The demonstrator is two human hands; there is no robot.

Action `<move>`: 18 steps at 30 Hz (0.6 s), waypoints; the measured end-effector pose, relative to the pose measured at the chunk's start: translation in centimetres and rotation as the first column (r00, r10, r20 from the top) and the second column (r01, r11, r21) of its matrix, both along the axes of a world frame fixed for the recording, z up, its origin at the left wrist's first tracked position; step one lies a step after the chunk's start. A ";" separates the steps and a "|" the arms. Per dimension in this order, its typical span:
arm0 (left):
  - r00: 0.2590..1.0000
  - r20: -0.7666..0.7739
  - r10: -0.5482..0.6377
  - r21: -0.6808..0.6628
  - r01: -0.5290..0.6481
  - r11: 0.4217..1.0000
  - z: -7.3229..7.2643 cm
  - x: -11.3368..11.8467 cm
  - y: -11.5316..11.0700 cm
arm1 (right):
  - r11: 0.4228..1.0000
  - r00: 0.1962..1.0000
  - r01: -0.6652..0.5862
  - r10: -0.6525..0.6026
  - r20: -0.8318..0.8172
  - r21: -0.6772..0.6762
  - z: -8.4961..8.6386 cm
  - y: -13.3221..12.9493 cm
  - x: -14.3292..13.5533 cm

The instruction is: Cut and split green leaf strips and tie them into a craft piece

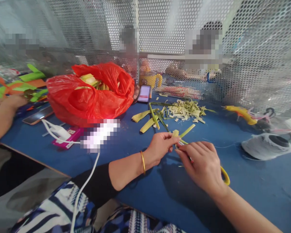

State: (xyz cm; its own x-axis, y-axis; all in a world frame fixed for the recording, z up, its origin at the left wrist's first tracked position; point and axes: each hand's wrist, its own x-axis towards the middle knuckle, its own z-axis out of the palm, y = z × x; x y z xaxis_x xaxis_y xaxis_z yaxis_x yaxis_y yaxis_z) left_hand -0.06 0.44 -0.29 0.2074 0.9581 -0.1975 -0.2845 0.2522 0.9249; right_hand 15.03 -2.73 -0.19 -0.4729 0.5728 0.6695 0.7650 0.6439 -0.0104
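My left hand (161, 145), with a gold bangle on the wrist, pinches a folded pale green leaf strip (187, 131) between thumb and fingers. Close against it, my right hand (201, 163) is closed, its thumb and fingertips meeting at the strip's lower end. A yellow loop, seemingly the handle of scissors (225, 176), sticks out behind my right palm; most of them is hidden by the hand. Beyond my hands lie cut leaf pieces (149, 124) and a heap of pale shavings (185, 110). A fine thread runs rightward toward a white thread cone (257, 147) lying on its side.
An open red plastic bag (106, 103) holding leaf pieces stands at the left. Near it are a phone (38, 115), a pink power strip (68, 137) and a white cable (87, 184). Another person's hand (14, 102) is far left. Perforated metal mesh (165, 29) borders the blue table (264, 184).
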 end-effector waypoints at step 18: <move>0.989 -0.058 -0.134 0.018 0.135 0.991 0.0 0.0 -0.1 | 0.638 0.625 -0.140 -0.536 -0.568 -0.757 0.2 1.6 0.3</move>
State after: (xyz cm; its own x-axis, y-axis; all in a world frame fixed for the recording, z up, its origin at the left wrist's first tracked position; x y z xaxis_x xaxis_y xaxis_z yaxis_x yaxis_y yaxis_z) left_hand -0.03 0.29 -0.29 0.3240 0.9264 -0.1921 -0.1964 0.2645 0.9442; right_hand 15.32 -1.15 0.02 0.1386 0.9890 0.0512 0.3795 -0.0053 -0.9252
